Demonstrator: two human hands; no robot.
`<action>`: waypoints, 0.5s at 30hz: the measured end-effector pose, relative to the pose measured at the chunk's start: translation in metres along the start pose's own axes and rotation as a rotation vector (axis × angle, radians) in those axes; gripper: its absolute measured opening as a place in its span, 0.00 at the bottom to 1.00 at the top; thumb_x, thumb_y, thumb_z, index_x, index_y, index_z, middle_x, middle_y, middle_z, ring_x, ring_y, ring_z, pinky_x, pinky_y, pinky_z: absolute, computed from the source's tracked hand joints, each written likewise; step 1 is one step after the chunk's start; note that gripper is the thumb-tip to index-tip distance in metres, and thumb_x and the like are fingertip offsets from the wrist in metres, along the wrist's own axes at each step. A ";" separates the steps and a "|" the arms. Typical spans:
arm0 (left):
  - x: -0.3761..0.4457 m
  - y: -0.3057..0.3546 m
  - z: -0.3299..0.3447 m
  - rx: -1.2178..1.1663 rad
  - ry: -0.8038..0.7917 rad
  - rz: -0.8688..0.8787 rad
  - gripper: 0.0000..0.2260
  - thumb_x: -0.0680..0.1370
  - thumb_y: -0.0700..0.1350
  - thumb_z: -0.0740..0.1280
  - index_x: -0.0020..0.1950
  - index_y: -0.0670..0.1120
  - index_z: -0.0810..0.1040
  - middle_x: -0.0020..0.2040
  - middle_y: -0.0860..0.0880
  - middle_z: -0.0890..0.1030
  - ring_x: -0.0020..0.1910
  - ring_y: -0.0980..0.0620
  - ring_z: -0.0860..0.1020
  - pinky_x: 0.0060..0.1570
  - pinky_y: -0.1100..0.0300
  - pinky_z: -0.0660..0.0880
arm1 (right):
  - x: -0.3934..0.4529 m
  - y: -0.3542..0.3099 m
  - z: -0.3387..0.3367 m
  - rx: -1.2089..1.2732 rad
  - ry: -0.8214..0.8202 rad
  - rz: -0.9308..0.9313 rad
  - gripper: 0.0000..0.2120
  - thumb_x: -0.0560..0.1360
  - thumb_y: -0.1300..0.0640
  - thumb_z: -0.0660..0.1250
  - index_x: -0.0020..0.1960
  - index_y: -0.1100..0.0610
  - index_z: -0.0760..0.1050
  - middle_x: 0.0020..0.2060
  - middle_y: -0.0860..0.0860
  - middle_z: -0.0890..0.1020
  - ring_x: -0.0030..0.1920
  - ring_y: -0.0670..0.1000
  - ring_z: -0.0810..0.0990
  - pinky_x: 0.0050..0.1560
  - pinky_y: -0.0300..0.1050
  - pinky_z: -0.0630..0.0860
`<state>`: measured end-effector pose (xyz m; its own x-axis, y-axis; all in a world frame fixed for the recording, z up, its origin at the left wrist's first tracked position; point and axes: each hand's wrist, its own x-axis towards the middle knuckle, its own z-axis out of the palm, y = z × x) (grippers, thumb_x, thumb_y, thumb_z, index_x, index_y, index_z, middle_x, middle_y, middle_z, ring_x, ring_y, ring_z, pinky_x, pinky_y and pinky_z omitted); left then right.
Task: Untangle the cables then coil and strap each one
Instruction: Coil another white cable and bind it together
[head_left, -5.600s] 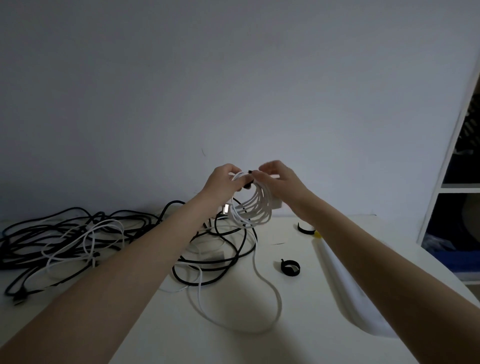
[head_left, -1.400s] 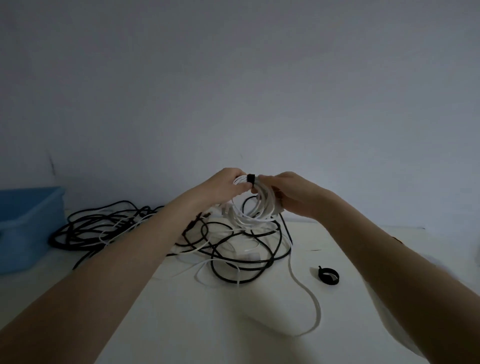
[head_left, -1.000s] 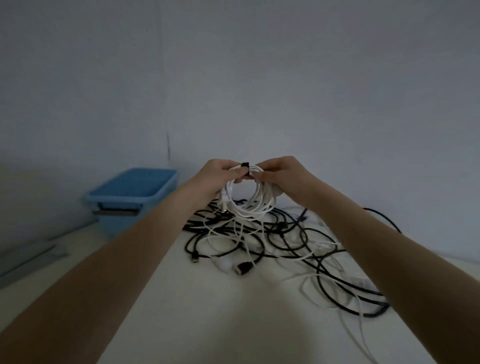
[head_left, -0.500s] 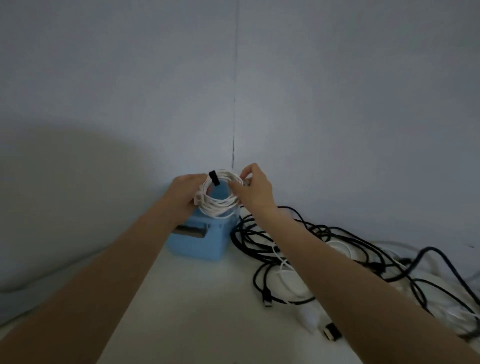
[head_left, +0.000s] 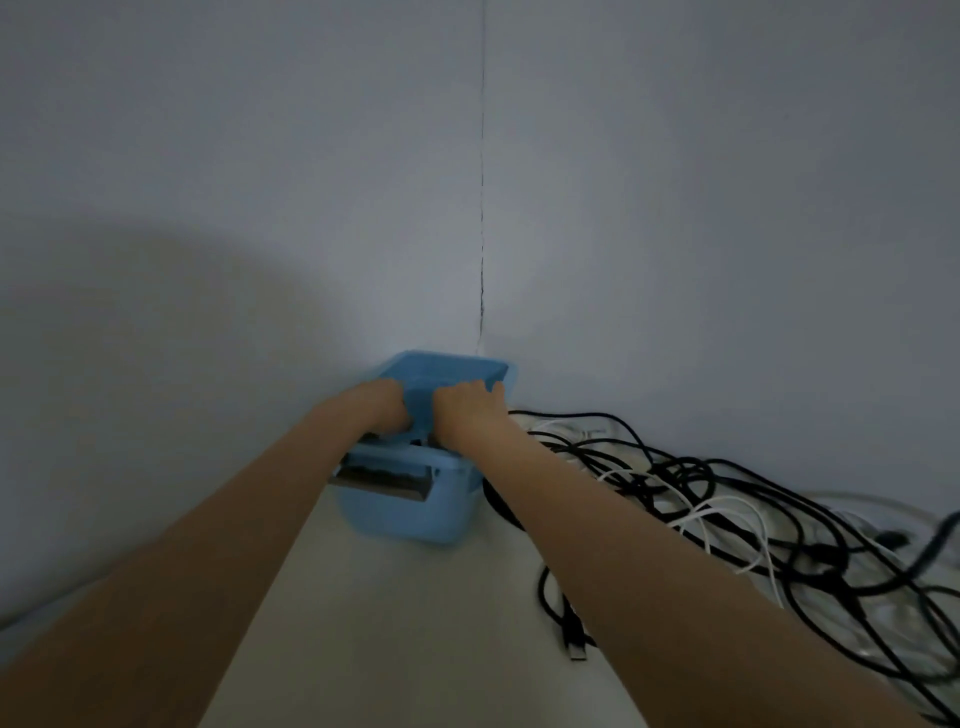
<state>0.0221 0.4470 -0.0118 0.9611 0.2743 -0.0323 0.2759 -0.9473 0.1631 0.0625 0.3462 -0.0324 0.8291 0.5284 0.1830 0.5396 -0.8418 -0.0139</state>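
Matt blue plastic bin (head_left: 410, 514); smooth white tabletop (head_left: 395, 623)

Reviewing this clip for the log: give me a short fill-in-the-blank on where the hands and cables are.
Both hands, left hand and right hand, reach into the ____ bin.
The tangled cables lie to the bin's ____.
The bin stands in the ____ where two walls meet.

Missing words: blue; right; corner

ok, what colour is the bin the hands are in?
Light blue bin, clearest in the head view.
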 end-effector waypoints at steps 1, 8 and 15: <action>0.000 0.003 -0.001 -0.016 0.043 0.001 0.14 0.79 0.42 0.62 0.62 0.37 0.76 0.62 0.39 0.77 0.60 0.42 0.75 0.56 0.55 0.70 | -0.002 0.000 -0.002 -0.006 -0.020 0.005 0.14 0.79 0.56 0.60 0.62 0.58 0.72 0.60 0.56 0.76 0.64 0.57 0.70 0.69 0.57 0.58; -0.034 0.072 -0.012 -0.425 0.429 0.291 0.12 0.77 0.35 0.60 0.54 0.40 0.82 0.54 0.40 0.82 0.54 0.43 0.78 0.55 0.55 0.73 | -0.055 0.049 -0.053 0.310 0.062 0.112 0.13 0.78 0.58 0.58 0.59 0.59 0.75 0.57 0.57 0.78 0.60 0.57 0.75 0.57 0.46 0.66; -0.103 0.206 0.016 -0.423 0.192 0.710 0.13 0.77 0.36 0.59 0.57 0.41 0.80 0.55 0.43 0.81 0.54 0.46 0.78 0.50 0.61 0.71 | -0.188 0.162 -0.101 0.252 -0.170 0.296 0.11 0.74 0.62 0.64 0.52 0.67 0.80 0.48 0.57 0.83 0.49 0.54 0.82 0.50 0.42 0.76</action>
<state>-0.0197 0.2208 0.0094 0.8743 -0.3028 0.3793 -0.4578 -0.7740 0.4375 -0.0212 0.0993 0.0304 0.9546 0.2963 -0.0297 0.2761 -0.9179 -0.2849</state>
